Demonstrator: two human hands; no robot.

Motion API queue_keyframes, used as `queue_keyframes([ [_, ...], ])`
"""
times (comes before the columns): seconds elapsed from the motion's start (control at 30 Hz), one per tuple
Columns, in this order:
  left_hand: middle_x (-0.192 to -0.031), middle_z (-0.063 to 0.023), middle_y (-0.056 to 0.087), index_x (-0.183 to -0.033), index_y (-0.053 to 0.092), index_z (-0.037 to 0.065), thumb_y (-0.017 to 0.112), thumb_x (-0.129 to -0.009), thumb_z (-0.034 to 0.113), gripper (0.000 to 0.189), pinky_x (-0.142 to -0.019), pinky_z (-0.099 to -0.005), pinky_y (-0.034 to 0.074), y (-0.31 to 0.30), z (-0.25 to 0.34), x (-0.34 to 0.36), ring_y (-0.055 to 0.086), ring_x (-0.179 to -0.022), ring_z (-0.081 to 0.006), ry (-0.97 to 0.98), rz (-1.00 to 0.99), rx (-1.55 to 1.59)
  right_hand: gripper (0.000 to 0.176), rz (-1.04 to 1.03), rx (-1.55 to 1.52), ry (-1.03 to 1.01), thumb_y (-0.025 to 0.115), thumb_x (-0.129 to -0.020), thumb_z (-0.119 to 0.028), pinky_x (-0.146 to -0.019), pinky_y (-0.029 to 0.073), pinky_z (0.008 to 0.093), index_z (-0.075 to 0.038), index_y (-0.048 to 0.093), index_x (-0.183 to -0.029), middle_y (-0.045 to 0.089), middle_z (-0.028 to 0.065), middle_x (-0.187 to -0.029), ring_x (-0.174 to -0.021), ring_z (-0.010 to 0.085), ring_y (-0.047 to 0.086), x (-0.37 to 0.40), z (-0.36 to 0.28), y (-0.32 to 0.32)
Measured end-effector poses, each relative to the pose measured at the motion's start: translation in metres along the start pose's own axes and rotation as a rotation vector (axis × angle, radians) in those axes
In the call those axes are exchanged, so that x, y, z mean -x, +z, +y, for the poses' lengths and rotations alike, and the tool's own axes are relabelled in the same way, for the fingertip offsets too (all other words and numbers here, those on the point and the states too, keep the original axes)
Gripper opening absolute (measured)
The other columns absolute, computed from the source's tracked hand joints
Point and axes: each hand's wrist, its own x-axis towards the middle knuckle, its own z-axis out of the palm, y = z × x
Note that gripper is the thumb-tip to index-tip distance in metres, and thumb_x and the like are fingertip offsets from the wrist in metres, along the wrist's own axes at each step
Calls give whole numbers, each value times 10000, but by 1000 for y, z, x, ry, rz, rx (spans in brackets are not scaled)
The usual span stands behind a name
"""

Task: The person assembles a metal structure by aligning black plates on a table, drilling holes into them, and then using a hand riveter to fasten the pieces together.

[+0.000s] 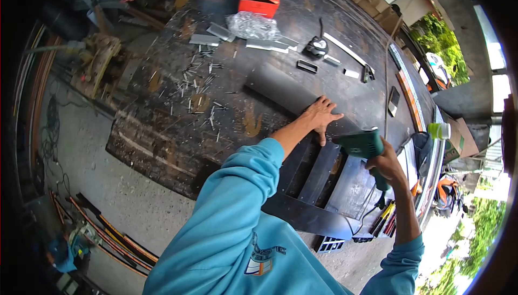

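My left hand (pixel 320 116) lies with spread fingers on a long dark grey metal profile (pixel 283 85), pressing it to the table. My right hand (pixel 389 163) is wrapped round the handle of a green corded power drill (pixel 359 144). The drill's nose points left, close to my left hand's thumb, over the near end of the profile. Below both hands lies a dark slatted frame (pixel 318 173), its bars parallel with gaps between them. The drill's tip is hidden against the dark metal.
Many loose rivets (pixel 197 82) are scattered left on the worn dark table (pixel 162 144). Beyond them sit an open red box (pixel 258 4), a clear plastic bag (pixel 252 26) and metal offcuts (pixel 267 45). A tape measure (pixel 317 46) and a phone (pixel 394 101) lie farther right.
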Motion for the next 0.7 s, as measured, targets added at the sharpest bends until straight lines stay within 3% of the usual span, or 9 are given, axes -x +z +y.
queue_keyframes([
  [0.07, -1466, -229, 318, -1480, 338, 211, 844, -346, 651, 1317, -1152, -533, 121, 2, -2, 4, 267, -1361, -417, -30, 13, 26, 628, -45, -166, 46, 625, -567, 71, -508, 497, 322, -26, 543, -1182, 577, 61, -733, -564, 169, 589, 2, 9, -8],
  [0.17, -1469, -231, 314, -1487, 322, 216, 842, -347, 661, 1330, -1167, -532, 85, 3, -1, 2, 237, -1386, -406, -14, -6, 61, 619, 5, -181, 10, 635, -551, 71, -491, 493, 308, -13, 554, -1159, 586, 71, -741, -567, 179, 595, 3, 28, -9],
  [0.3, -1460, -233, 325, -1484, 328, 214, 827, -348, 680, 1326, -1162, -537, 94, 2, -2, 3, 255, -1375, -397, -3, -12, 21, 585, -12, -174, 27, 627, -559, 66, -496, 496, 303, -16, 571, -1135, 594, 75, -775, -583, 177, 598, 4, 6, -14],
  [0.43, -1468, -218, 317, -1483, 331, 213, 817, -363, 693, 1312, -1162, -529, 106, 1, -3, -1, 265, -1370, -390, 34, -8, 7, 533, 12, -134, -27, 684, -602, 29, -598, 518, 300, -12, 540, -1113, 600, 65, -794, -665, 168, 600, 13, 15, -14],
  [0.57, -1527, -212, 226, -1487, 317, 210, 820, -393, 681, 1294, -1187, -498, 69, -1, -3, 2, 169, -1427, -381, 14, -25, 29, 709, 149, -247, -18, 677, -577, 35, -601, 528, 296, -43, 498, -1259, 580, 86, -901, -702, 163, 603, 81, 10, -31],
  [0.6, -1530, -221, 219, -1466, 367, 187, 809, -438, 677, 1222, -1187, -490, 79, 1, -5, 4, 176, -1426, -376, 43, 17, 22, 829, 133, -256, 79, 680, -562, 28, -719, 531, 301, -65, 448, -1353, 585, 99, -1003, -829, 178, 612, 103, 19, -41],
  [0.63, -1513, -243, 253, -1416, 450, 146, 780, -562, 639, 1040, -1183, -485, 103, 3, -9, 6, 178, -1424, -381, 66, 76, 48, 889, 145, -265, 86, 678, -549, 34, -809, 503, 308, -74, 415, -1391, 570, 107, -1086, -916, 194, 596, 127, 34, -47],
  [0.67, -1473, -245, 336, -1357, 520, 111, 741, -705, 534, 808, -1173, -490, 137, 8, -15, 14, 205, -1414, -391, 70, 239, 149, 949, 163, -274, 94, 676, -536, 41, -899, 475, 316, -83, 381, -1429, 555, 115, -1170, -1002, 210, 581, 151, 48, -50],
  [0.7, -1420, -198, 434, -1301, 564, 83, 705, -790, 418, 627, -1145, -495, 205, 2, -19, 35, 292, -1377, -375, 19, 426, 166, 1044, 138, -332, 53, 666, -513, 60, -1021, 377, 320, -97, 307, -1480, 490, 122, -1322, -1162, 247, 515, 173, 62, -48],
])
